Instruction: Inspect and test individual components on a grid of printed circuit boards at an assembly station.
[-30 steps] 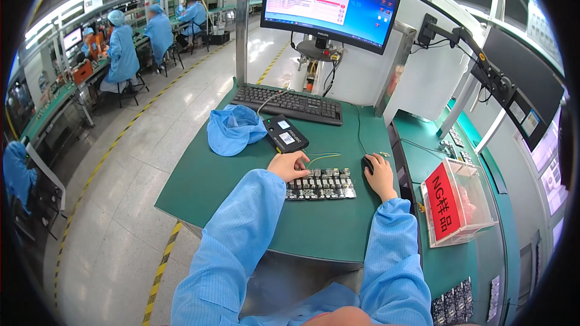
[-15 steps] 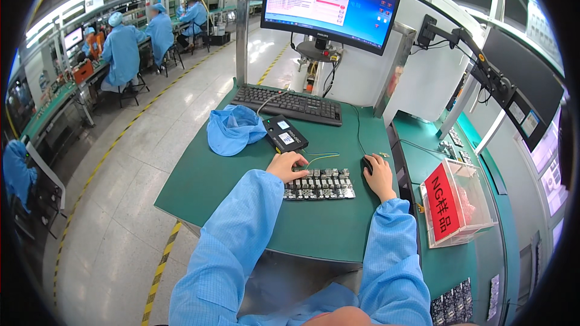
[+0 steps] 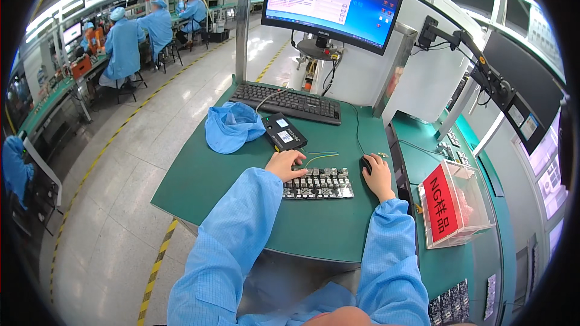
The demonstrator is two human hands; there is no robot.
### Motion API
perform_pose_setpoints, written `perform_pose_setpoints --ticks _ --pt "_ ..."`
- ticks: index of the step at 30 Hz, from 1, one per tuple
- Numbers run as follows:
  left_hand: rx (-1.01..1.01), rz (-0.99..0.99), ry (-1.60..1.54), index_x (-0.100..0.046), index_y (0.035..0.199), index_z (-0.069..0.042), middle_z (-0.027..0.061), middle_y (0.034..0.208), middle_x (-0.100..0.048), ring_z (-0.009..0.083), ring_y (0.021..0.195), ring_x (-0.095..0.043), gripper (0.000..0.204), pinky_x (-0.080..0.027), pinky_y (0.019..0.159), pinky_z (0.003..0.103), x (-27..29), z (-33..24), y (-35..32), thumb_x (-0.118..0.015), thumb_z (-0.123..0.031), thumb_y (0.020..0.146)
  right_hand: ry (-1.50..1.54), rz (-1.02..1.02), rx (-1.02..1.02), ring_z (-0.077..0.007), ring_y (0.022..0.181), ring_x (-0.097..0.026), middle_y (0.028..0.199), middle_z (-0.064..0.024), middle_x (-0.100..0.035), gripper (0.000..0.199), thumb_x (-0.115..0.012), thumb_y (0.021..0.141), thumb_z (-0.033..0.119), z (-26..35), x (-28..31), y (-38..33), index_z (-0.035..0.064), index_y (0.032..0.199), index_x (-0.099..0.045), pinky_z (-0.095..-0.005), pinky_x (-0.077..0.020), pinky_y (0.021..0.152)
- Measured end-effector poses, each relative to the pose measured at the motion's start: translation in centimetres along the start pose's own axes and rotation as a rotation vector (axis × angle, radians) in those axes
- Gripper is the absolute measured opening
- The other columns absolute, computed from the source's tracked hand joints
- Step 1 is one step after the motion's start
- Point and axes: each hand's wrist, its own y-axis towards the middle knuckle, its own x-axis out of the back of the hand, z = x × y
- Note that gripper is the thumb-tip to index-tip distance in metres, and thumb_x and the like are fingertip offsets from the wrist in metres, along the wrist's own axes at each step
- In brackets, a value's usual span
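Observation:
My left hand (image 3: pixel 284 165) is at the upper left corner of a panel of small circuit boards (image 3: pixel 319 184). Its thumb and fingers are curled round the end of thin yellow and green wires (image 3: pixel 321 156); the tip is hidden by the fingers. The panel lies flat on the green bench and carries rows of silver metal parts. My right hand (image 3: pixel 379 178) rests closed over a black mouse (image 3: pixel 365 166) to the right of the panel. Beyond my left hand lies a black box-shaped device (image 3: pixel 285 133) with a small lit screen.
A blue cap (image 3: pixel 232 127) lies left of the device, and a black keyboard (image 3: pixel 290 102) behind it. A monitor (image 3: pixel 332 3) stands at the back. On the right is a clear box (image 3: pixel 459 205) with a red label. Several people in blue sit far left.
On the monitor, the red highlighted row has gone from the white window. Both hands stay in place; the whole view has shifted slightly.

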Motion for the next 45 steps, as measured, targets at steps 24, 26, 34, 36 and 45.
perform_pose_setpoints --ticks 24,26,34,36,45 --pt "-0.019 0.011 0.006 -0.061 0.104 -0.012 0.0021 0.094 -0.062 0.0205 0.095 -0.057 0.038 -0.038 0.082 0.035 -0.08 0.13 -0.08 -0.069 -0.039 0.078 -0.003 0.029 -0.011 -0.0331 0.100 -0.056 0.119 -0.0101 -0.056 0.040 -0.064 0.075 0.014 -0.12 -0.04 -0.01 0.0140 0.115 -0.059 -0.0404 -0.0473 0.086" --pt "-0.028 -0.004 0.018 -0.061 0.104 -0.012 0.0024 0.093 -0.062 0.0201 0.092 -0.058 0.039 -0.039 0.082 0.035 -0.16 0.16 -0.04 -0.070 -0.039 0.077 -0.003 0.013 0.007 -0.0332 0.098 -0.056 0.117 -0.0107 -0.057 0.039 -0.064 0.075 0.014 -0.20 -0.09 0.01 0.0137 0.113 -0.060 -0.0402 -0.0474 0.085" --pt "-0.039 -0.019 0.048 -0.061 0.104 -0.012 0.0027 0.093 -0.062 0.0196 0.089 -0.059 0.040 -0.040 0.082 0.035 -0.19 0.12 -0.09 -0.070 -0.041 0.077 -0.001 0.029 -0.001 -0.0342 0.097 -0.056 0.118 -0.0108 -0.056 0.038 -0.063 0.075 0.014 -0.24 -0.10 0.05 0.0132 0.113 -0.060 -0.0411 -0.0477 0.083" --pt "-0.048 -0.018 0.039 -0.061 0.103 -0.012 0.0028 0.093 -0.062 0.0196 0.089 -0.059 0.039 -0.040 0.082 0.035 -0.34 0.34 -0.07 -0.069 -0.041 0.078 -0.004 0.026 0.001 -0.0344 0.097 -0.056 0.118 -0.0108 -0.056 0.038 -0.063 0.075 0.014 -0.13 -0.01 0.04 0.0132 0.113 -0.060 -0.0412 -0.0478 0.083" --pt "-0.015 0.013 0.038 -0.061 0.103 -0.013 0.0013 0.094 -0.061 0.0191 0.096 -0.056 0.037 -0.037 0.083 0.034 0.09 -0.14 -0.16 -0.068 -0.040 0.078 -0.012 0.042 -0.017 -0.0332 0.100 -0.056 0.119 -0.0099 -0.056 0.039 -0.063 0.076 0.015 0.02 0.13 0.08 0.0141 0.114 -0.059 -0.0405 -0.0474 0.086"
